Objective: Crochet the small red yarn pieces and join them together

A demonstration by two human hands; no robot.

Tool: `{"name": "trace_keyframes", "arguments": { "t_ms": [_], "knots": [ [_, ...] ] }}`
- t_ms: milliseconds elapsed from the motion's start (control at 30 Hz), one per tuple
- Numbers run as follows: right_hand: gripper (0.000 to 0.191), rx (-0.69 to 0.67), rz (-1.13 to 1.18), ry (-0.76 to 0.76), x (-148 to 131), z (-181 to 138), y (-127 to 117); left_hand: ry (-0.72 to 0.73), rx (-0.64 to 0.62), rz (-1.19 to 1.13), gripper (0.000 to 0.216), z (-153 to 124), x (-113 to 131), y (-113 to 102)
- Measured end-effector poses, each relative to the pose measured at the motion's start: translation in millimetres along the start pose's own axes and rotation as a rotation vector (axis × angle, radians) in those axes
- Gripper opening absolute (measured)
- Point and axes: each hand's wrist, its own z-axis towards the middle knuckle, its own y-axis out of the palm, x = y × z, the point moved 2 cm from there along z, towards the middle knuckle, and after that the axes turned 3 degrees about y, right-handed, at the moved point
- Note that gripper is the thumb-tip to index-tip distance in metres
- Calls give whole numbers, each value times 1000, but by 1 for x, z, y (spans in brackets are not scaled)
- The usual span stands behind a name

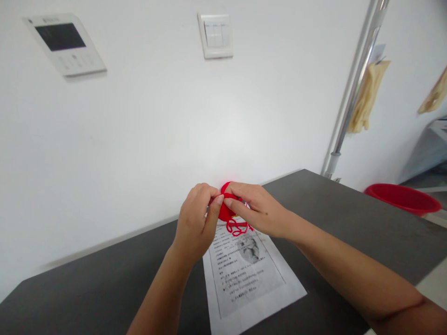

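A small red cloth pouch (226, 214) with looped red cords (238, 228) is held up between both hands over the far part of the table. My left hand (196, 221) pinches its upper edge from the left, thumb against fingers. From the right, my right hand (260, 207) grips the same edge, and part of the red cloth shows above its index finger. The two thumbs nearly meet. Fingers cover much of the pouch, and its inside cannot be seen. Beneath lies a printed sheet of paper (251, 288) with a dark oval picture.
The dark grey table (104, 284) runs along a white wall. A wall panel with a screen (64, 44) and a light switch (217, 36) are mounted above. On the right are a metal pole (356, 88), hanging yellowish gloves (368, 97) and a red basin (401, 197).
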Motion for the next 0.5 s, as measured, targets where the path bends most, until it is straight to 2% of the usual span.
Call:
{"name": "trace_keyframes", "arguments": {
  "t_ms": [67, 200, 267, 333, 433, 500],
  "knots": [
    [24, 11, 8, -39, 0, 0, 1, -109, 0, -108, 22, -1, 0, 3],
    [24, 8, 29, -159, -2, 0, 2, -406, 7, -562, 29, -5, -9, 11],
    [25, 2, 46, -162, -1, 0, 2, -467, 14, -684, 33, -5, -12, 13],
    [26, 1, 76, -103, 1, 1, 2, -442, 25, -596, 34, -4, -13, 10],
    [29, 14, 103, 1, 5, 1, 4, -267, 87, -193, 33, -3, -8, 3],
    [30, 22, 111, 32, 6, 1, 6, -184, 113, -24, 32, -3, -6, 1]
  ]
}}
